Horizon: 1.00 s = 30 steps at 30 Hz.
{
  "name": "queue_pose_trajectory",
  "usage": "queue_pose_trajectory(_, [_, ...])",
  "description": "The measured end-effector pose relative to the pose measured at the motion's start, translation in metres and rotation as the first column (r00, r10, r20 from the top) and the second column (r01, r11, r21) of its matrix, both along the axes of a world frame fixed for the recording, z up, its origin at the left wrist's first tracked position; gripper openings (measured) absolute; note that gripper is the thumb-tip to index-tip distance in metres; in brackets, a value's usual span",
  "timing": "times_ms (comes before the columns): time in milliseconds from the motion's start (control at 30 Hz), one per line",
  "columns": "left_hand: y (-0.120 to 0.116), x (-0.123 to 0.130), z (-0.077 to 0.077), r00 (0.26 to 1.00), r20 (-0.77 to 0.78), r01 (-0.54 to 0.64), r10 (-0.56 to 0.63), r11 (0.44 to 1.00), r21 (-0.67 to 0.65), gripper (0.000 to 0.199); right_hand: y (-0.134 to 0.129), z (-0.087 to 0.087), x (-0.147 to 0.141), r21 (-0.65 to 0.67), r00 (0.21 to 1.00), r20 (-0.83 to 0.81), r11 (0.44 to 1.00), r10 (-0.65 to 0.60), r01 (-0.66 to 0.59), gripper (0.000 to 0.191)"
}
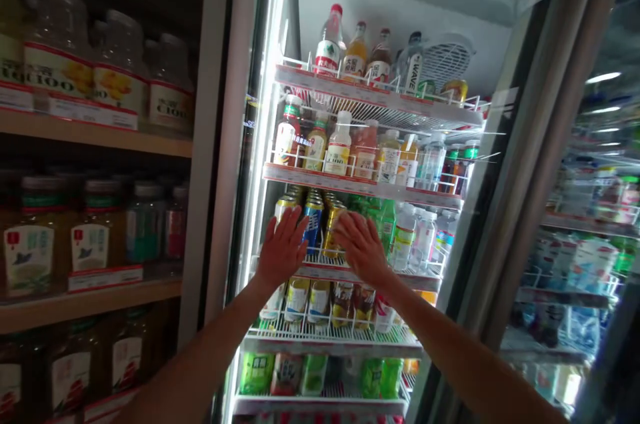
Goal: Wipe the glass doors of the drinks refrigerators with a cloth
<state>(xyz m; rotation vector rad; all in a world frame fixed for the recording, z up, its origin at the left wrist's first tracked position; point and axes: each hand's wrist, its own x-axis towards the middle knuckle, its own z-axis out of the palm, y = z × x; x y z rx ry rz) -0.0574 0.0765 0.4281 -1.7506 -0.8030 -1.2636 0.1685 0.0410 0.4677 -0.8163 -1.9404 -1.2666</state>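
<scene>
Both hands reach up in front of a lit drinks cooler's middle shelf. My left hand (283, 249) has its fingers stretched out and slightly apart, with nothing in it, before the yellow-and-white cans (284, 205) and left of a blue can (313, 224). My right hand (361, 247) is raised with its fingers extended, partly blurred, and no held item shows. It overlaps the view of a gold can (332, 229) and green bottles (387, 221). Whether either hand touches a can cannot be made out.
Bottles stand on the cooler's upper shelves (380, 94), with cans and green drinks lower down. At the left is a wooden rack (95, 137) of bottles. A metal door frame (530, 144) and another stocked cooler (580, 221) are at the right.
</scene>
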Motion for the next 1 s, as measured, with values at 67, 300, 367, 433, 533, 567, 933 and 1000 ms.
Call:
queue_pose_trajectory(67, [-0.001,0.000,0.000,1.000,-0.003,0.006,-0.006,1.000,0.022,0.063,0.001,0.002,-0.002,-0.003,0.999,0.038,1.000,-0.002,0.002,0.044])
queue_pose_trajectory(300, [-0.001,-0.001,0.000,1.000,-0.003,0.002,-0.002,1.000,0.027,0.065,0.004,0.009,-0.009,0.051,0.991,-0.134,0.998,-0.017,0.024,0.045])
queue_pose_trajectory(367, [-0.001,-0.001,0.000,1.000,-0.009,0.004,-0.004,1.000,0.029,0.065,0.001,-0.001,-0.012,0.007,1.000,0.024,1.000,0.011,-0.011,0.044])
queue_pose_trajectory(433, [-0.001,-0.001,0.000,1.000,-0.009,0.006,-0.006,0.999,0.035,0.064,0.001,-0.004,-0.013,0.002,0.997,0.077,1.000,0.003,-0.003,0.043])
queue_pose_trajectory(533, [0.000,-0.001,0.000,1.000,0.008,0.004,-0.004,0.999,0.040,0.061,0.005,0.007,-0.015,0.069,0.995,-0.098,0.997,-0.029,0.036,0.043])
queue_pose_trajectory(567, [0.000,0.000,-0.001,1.000,0.009,0.000,-0.001,0.999,0.042,0.060,0.006,0.011,-0.017,0.089,0.987,-0.156,0.995,-0.026,0.040,0.043])
queue_pose_trajectory(933, [-0.011,-0.032,0.003,0.999,-0.035,-0.024,0.025,1.000,0.006,0.058,0.009,0.018,-0.044,0.095,0.992,-0.122,0.995,0.002,0.010,0.043])
queue_pose_trajectory(1000, [-0.014,-0.042,0.001,0.998,-0.001,-0.067,0.067,0.997,-0.030,0.058,0.011,0.017,-0.051,0.085,0.993,-0.120,0.996,0.012,-0.002,0.044])
